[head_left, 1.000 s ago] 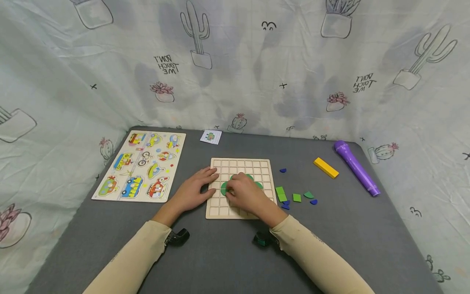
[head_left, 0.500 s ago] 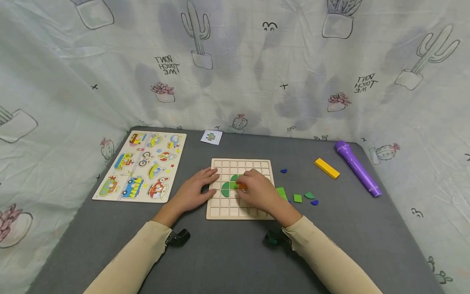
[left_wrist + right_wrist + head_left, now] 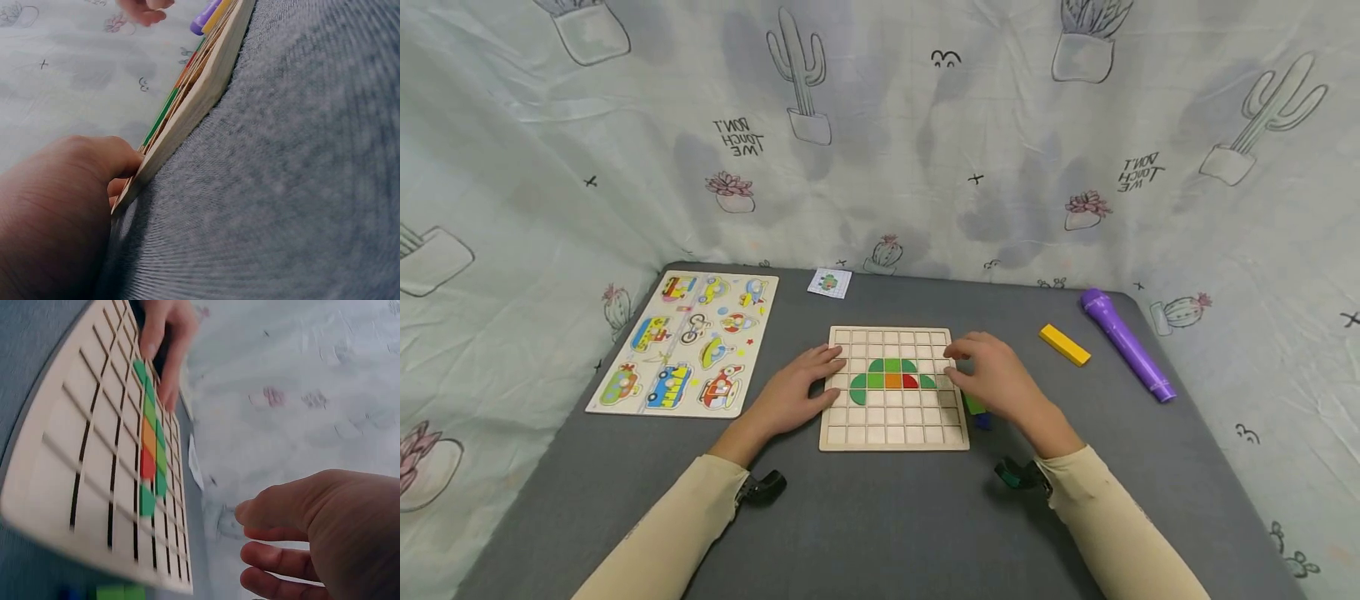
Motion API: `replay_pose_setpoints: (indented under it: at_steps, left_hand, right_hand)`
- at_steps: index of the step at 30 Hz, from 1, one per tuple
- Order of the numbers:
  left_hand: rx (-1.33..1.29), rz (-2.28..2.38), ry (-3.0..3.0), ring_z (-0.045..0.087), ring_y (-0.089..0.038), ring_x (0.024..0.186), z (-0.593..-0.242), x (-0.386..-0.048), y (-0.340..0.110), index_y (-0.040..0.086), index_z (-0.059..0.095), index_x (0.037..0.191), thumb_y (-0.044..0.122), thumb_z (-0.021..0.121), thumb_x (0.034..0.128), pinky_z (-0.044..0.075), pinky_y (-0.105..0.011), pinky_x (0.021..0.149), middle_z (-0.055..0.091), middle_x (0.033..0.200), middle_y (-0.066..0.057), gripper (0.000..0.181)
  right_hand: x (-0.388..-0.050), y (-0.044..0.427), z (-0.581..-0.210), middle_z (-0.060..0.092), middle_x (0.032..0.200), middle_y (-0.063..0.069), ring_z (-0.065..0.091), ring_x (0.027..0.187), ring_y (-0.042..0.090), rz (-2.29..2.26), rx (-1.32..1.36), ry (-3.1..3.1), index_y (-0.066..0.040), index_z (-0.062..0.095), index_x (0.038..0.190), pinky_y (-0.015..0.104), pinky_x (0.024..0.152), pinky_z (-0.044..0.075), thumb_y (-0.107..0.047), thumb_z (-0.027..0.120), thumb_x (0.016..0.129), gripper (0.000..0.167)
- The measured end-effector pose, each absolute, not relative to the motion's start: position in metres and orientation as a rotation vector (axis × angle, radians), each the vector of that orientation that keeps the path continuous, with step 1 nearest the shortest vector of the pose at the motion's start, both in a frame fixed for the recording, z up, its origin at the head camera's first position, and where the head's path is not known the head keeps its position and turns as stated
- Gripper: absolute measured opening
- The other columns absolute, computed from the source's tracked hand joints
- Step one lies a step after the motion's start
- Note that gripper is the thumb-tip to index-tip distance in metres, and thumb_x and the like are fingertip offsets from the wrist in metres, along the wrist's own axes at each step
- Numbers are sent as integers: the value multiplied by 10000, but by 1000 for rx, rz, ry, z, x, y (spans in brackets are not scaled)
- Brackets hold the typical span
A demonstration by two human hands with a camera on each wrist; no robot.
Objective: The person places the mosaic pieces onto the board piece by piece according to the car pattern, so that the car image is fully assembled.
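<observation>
A wooden grid board (image 3: 876, 417) lies on the table with several flat pieces in its cells. Among them are dark green quarter-rounds (image 3: 858, 396), light green squares (image 3: 876, 381), an orange square (image 3: 892, 381) and a red quarter-round (image 3: 910, 382). My left hand (image 3: 795, 387) rests against the board's left edge, fingertips on the rim and fingers extended. Over the right edge hovers my right hand (image 3: 1000, 379), fingers loosely bent; in the right wrist view nothing shows between thumb and fingers. Partly hidden under it are a light green piece (image 3: 974, 405) and a blue piece (image 3: 982, 422).
To the left lies a vehicle picture puzzle board (image 3: 681, 342). A small pattern card (image 3: 831, 282) lies at the back. On the right are a yellow block (image 3: 1065, 345) and a purple toy microphone (image 3: 1127, 346). A printed cloth hangs behind the table.
My right hand has moved right, off the middle of the board to its right edge, uncovering the orange and red pieces in the grid. The left hand has stayed in place.
</observation>
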State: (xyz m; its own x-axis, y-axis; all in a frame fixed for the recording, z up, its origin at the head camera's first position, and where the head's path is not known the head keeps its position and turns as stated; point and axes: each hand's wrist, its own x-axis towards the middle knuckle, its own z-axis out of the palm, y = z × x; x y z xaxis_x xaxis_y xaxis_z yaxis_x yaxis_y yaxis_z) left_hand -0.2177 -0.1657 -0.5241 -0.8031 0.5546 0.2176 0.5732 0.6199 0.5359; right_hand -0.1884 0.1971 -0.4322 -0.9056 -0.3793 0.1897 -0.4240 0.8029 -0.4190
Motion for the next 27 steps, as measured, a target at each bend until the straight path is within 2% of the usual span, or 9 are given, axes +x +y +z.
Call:
replay_pose_setpoints:
  at_steps: [5,12,17,27]
  left_hand:
    - [-980,-938,-2800,324,-376,1593,-527,-214,-167,52,593,1565,296,687,1047,305,-627,1248,449,1688,-118,580]
    - [-960,-935,-2795,327,-371,1593,-524,-215,-165,71,588,1574,300,689,1048,311,-627,1244,449,1690,-103,582]
    - [-967,-938,-2792,329,-390,1588,-521,-214,-166,56,588,1570,286,704,1045,312,-640,1239,451,1686,-117,584]
    - [-961,-935,-2806,312,-370,1599,-522,-214,-165,72,581,1580,293,690,1055,302,-623,1250,437,1697,-99,580]
  right_hand:
    - [-182,220,-441,726,1127,95,675,1020,306,708,593,-2919,-37,799,1201,530,875,578,-116,825,972,244]
    - [-184,244,-456,721,1077,8,666,966,239,724,595,-2932,-93,825,1145,475,832,575,-133,844,963,188]
    - [-191,249,-466,702,974,-19,609,853,176,720,617,-2993,-102,832,1105,409,751,528,-144,846,956,155]
    - [-199,255,-476,702,919,-33,612,809,141,820,578,-3086,-88,815,1109,377,721,533,-139,825,970,148]
